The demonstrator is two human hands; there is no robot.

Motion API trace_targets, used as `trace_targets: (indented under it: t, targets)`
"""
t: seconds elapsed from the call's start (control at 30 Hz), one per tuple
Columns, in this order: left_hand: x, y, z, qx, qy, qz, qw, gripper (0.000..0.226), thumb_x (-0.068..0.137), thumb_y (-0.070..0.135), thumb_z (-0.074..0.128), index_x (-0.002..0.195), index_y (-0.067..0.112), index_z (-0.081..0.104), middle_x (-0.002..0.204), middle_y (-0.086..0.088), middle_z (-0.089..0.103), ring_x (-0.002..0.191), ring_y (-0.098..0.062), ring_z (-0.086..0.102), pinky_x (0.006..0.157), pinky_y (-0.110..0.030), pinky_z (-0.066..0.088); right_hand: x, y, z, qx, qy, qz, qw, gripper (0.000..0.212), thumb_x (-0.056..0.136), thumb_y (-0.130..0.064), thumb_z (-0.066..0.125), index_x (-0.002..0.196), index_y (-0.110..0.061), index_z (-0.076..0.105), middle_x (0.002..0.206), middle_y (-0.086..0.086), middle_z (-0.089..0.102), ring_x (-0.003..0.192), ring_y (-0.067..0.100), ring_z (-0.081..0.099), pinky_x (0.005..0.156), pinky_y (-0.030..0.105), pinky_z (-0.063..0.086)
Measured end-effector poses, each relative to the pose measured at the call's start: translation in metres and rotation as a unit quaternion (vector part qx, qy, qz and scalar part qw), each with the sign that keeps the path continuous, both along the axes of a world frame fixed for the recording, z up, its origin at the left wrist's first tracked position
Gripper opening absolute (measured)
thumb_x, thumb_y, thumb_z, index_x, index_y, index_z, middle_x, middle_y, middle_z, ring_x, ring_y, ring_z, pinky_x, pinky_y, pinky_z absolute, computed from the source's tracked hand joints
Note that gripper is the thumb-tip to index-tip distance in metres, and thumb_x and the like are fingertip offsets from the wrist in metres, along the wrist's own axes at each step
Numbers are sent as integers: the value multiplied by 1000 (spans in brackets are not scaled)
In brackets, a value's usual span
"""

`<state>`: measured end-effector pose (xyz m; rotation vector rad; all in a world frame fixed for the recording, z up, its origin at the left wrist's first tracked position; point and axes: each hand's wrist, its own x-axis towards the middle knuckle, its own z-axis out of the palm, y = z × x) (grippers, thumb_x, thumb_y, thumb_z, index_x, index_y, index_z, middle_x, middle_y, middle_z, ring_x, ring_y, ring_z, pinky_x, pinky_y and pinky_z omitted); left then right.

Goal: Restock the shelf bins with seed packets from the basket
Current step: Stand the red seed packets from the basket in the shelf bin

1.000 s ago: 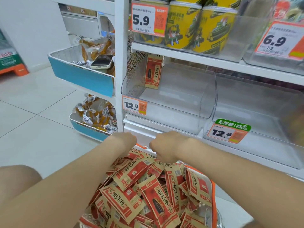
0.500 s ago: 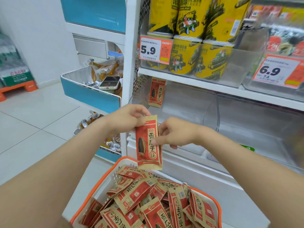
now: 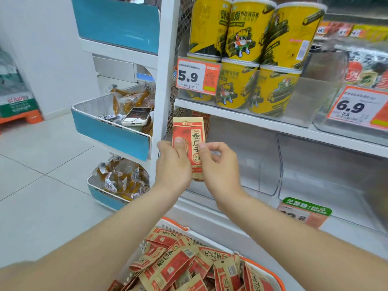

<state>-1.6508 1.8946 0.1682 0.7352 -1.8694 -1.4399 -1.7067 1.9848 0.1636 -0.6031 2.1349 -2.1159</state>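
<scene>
A: Status on the hands?
B: Both on one seed packet [image 3: 189, 133], centre of frame. Left hand [image 3: 171, 166] grips its lower left side, thumb flat on the front, fingers behind. Right hand [image 3: 219, 168] pinches the right edge with the thumb tip on the print. Its other fingers curl loosely.
A: Packet orientation?
B: Upright, print facing the camera. It's in front of the mouth of the clear bin [image 3: 264, 164], under the shelf with the yellow tubs [image 3: 247, 40]. Can't tell if its bottom edge touches the bin.
A: Anything in that bin?
B: A second packet [image 3: 205, 120] stands at the back, mostly hidden behind the held one. The neighbouring bin [image 3: 336, 179], right of frame, has a green and orange price tag [image 3: 304, 213] on its front.
A: Basket?
B: Basket [image 3: 177, 224] is at bottom centre, orange rim, heaped with loose packets [image 3: 178, 267] at all angles.
A: Left side of frame?
B: Blue tray [image 3: 111, 133] of wrapped snacks, with a phone [image 3: 136, 116] lying in it screen up.
</scene>
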Motion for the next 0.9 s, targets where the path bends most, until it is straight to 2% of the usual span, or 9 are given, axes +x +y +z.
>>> trace_targets:
  t: [0.13, 0.3, 0.4, 0.47, 0.53, 0.6, 0.7, 0.83, 0.9]
  targets:
    - [1, 2, -7, -96, -7, 29, 995, 36, 113, 47, 29, 115, 13, 40, 91, 9, 58, 77, -3, 59, 56, -20, 40, 4, 0, -9, -11, -36, -18, 999, 10, 101, -30, 66, 99, -21, 63, 84, 3, 80, 80, 24, 78, 81, 55, 63]
    - [-6, -11, -15, -114, -69, -37, 990, 45, 111, 52, 28, 114, 11, 47, 102, -4, 66, 89, -21, 65, 66, -35, 49, -16, 5, -3, 43, -138, 15, 989, 27, 96, -32, 73, 112, -23, 53, 109, 13, 77, 92, 28, 78, 83, 52, 64]
    - [-8, -18, -9, -125, -121, -117, 978, 49, 110, 56, 28, 118, 11, 44, 108, -7, 67, 97, -26, 68, 79, -42, 55, -30, 12, 11, 75, -117, 77, 987, 16, 103, -27, 67, 110, -12, 69, 94, 9, 80, 76, 21, 77, 68, 40, 66]
    - [-9, -25, -4, -235, -174, -137, 946, 51, 111, 56, 25, 113, 12, 50, 103, -5, 66, 94, -26, 63, 77, -40, 46, -40, 17, 19, 106, -110, 63, 986, 23, 105, -26, 63, 100, -7, 74, 79, 6, 76, 60, 15, 70, 51, 29, 58]
    - [-10, -39, -6, -360, -187, -128, 905, 48, 112, 52, 23, 102, 16, 53, 94, -4, 63, 89, -28, 60, 75, -43, 45, -58, 17, 17, 132, -108, 23, 985, 28, 102, -31, 65, 94, -6, 73, 72, 4, 71, 54, 15, 64, 49, 27, 51]
    - [-13, -55, -10, -431, -189, -137, 872, 36, 112, 41, 28, 97, 18, 52, 92, -4, 61, 88, -30, 58, 78, -47, 48, -76, 9, 9, 136, -85, -25, 987, 32, 90, -46, 69, 89, -14, 70, 80, 2, 72, 70, 22, 68, 63, 36, 57]
    - [-20, -68, -15, -506, -232, -187, 809, 24, 108, 33, 38, 113, 20, 58, 103, -4, 68, 100, -31, 58, 85, -49, 50, -106, -8, -8, 132, -48, -73, 987, 35, 79, -52, 68, 101, -26, 61, 103, 3, 75, 98, 27, 73, 90, 48, 60]
    - [-28, -72, -22, -556, -285, -254, 738, 36, 112, 40, 27, 92, 24, 51, 78, 0, 52, 89, -35, 55, 73, -41, 35, -131, -38, -20, 170, -20, -50, 984, 22, 93, -29, 69, 101, -27, 48, 106, 8, 72, 98, 31, 72, 89, 54, 60]
    - [-33, -76, -26, -533, -299, -282, 739, 41, 113, 45, 23, 86, 26, 48, 76, 2, 46, 87, -34, 55, 75, -41, 36, -141, -53, -25, 227, 17, -57, 972, 23, 96, -22, 70, 103, -22, 48, 107, 11, 73, 99, 34, 72, 90, 52, 60]
